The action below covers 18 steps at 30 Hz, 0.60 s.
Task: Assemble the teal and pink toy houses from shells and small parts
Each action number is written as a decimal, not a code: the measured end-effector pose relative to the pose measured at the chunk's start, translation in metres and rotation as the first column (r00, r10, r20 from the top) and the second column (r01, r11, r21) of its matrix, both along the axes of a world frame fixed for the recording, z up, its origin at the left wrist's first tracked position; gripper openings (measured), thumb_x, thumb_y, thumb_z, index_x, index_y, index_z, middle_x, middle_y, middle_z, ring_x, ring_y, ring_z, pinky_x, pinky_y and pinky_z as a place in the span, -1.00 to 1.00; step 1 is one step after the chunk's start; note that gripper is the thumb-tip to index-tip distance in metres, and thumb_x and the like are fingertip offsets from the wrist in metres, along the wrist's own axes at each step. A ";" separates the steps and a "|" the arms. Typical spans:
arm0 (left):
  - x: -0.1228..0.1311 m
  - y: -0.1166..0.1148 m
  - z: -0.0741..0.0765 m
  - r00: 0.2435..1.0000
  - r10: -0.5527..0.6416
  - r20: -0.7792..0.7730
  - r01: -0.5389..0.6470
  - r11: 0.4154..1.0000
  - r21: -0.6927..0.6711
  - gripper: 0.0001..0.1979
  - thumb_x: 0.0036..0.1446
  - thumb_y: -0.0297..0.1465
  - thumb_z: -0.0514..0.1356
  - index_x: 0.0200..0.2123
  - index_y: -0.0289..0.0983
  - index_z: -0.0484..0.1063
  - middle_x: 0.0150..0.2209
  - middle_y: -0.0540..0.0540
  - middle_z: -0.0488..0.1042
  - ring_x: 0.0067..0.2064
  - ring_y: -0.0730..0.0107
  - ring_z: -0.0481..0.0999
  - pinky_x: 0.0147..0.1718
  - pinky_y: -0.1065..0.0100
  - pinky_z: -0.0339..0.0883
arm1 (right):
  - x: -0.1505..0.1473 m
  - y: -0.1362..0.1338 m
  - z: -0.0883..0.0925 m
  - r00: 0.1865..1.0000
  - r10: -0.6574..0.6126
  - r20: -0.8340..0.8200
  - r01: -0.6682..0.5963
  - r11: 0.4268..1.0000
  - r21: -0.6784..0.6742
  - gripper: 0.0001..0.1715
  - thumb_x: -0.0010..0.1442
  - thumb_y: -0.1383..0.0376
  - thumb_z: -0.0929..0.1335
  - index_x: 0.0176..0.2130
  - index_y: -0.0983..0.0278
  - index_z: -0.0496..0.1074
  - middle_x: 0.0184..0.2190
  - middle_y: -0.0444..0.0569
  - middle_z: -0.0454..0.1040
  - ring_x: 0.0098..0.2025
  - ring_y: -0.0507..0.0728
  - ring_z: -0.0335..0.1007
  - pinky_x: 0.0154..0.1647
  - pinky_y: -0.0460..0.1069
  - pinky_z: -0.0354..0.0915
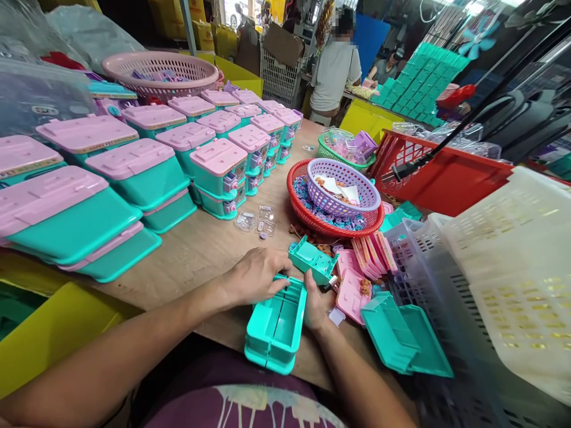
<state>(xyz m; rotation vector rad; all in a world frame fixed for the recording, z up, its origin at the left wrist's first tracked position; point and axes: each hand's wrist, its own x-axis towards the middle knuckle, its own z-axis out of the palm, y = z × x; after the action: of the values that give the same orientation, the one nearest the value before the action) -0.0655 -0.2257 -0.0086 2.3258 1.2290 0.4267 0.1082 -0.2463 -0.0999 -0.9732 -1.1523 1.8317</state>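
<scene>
An open teal plastic box [276,327] lies at the table's near edge in front of me. My left hand [256,274] rests on its far left rim with fingers curled against it. My right hand [317,303] grips the box's right side, thumb up beside a smaller teal insert piece [311,259] that lies just beyond. Pink lids [352,292] lie to the right of my right hand. A second open teal box [404,336] lies further right.
Stacks of finished teal boxes with pink lids [134,172] fill the left of the table. A purple basket [343,187] sits inside a red basket [312,220] of small parts. White crates [504,279] crowd the right. A person stands in the background [335,71].
</scene>
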 end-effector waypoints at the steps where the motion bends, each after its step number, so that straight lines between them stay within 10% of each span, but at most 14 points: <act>1: 0.000 -0.002 0.000 1.000 0.012 -0.001 -0.012 1.000 0.012 -0.93 0.12 -0.42 0.24 -0.31 -0.26 0.51 -0.27 -0.08 0.57 -0.22 0.21 0.54 -0.26 0.30 0.32 | -0.001 -0.001 0.002 1.000 0.015 -0.006 -0.015 1.000 -0.017 -0.15 0.18 -0.34 0.13 -0.22 0.25 0.57 -0.30 0.07 0.62 0.03 0.34 0.50 0.20 0.28 0.32; 13: -0.014 -0.017 -0.021 0.902 0.144 0.407 -0.047 0.970 -0.240 -0.83 0.05 -0.53 0.21 -0.26 -0.28 0.55 -0.27 -0.05 0.56 -0.21 0.35 0.52 -0.20 0.38 0.35 | -0.002 -0.005 0.008 0.980 0.038 0.194 -0.102 0.939 0.330 -0.18 0.33 -0.20 0.03 -0.08 0.22 0.58 -0.06 0.01 0.57 0.14 0.29 0.38 0.30 0.21 0.16; 18: 0.001 -0.032 -0.055 0.687 0.305 0.660 -0.037 0.921 -0.387 -0.80 0.15 -0.44 0.18 -0.16 -0.31 0.52 -0.22 -0.08 0.53 -0.15 0.32 0.52 -0.12 0.36 0.35 | -0.003 -0.002 0.000 0.979 0.003 0.205 -0.055 0.967 0.248 -0.23 0.35 -0.17 0.04 -0.10 0.21 0.57 -0.19 0.03 0.60 -0.13 0.26 0.53 -0.03 0.16 0.39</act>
<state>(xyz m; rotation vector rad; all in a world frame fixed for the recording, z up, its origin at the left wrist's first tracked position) -0.0642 -0.2574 -0.0637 1.4909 1.0095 0.9846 0.1050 -0.2481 -0.0998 -1.0148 -1.4910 1.5853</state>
